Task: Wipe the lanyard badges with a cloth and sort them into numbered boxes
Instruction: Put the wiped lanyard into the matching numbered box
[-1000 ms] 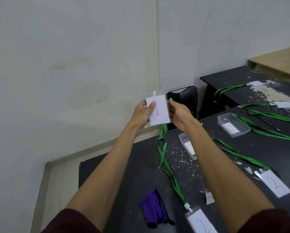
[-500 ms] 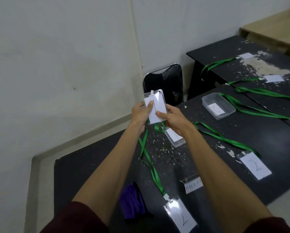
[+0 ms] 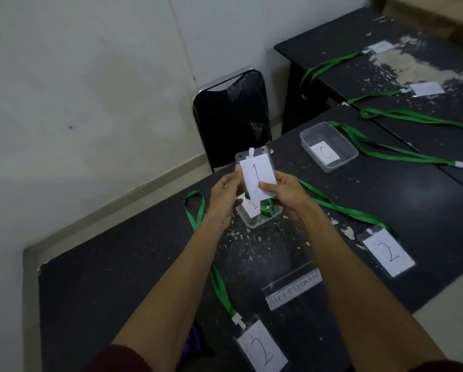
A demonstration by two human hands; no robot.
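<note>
Both grips pinching the badge (image 3: 256, 173) by its side edges, left hand (image 3: 223, 194), right hand (image 3: 289, 194), over the nearer box (image 3: 252, 224).

1. Held badge (image 3: 257, 178): white card, black handwritten "1", clear sleeve with greyish edge.
2. Lanyard (image 3: 265, 209) below it: bright green. Same green on the lanyard strap (image 3: 219, 288) nearer the camera.
3. Near box (image 3: 252, 224): clear plastic, white label. Far box (image 3: 345, 154): clear, white label, black numeral.
4. Counter (image 3: 117, 277): matt black, pale chipped flecks mid-surface. Back counter (image 3: 345, 44): black, large beige worn patch.
5. Loose badges (image 3: 262, 350) and (image 3: 388, 253): white cards, black "2".
6. Cloth (image 3: 192, 345): purple.
7. Sign (image 3: 294, 289): white strip, dark lettering.
8. Sleeves (image 3: 123, 359): dark maroon.
9. Chair (image 3: 233, 114): black, silver frame.
10. Wall (image 3: 77, 76): off-white, faint smudges.
</note>
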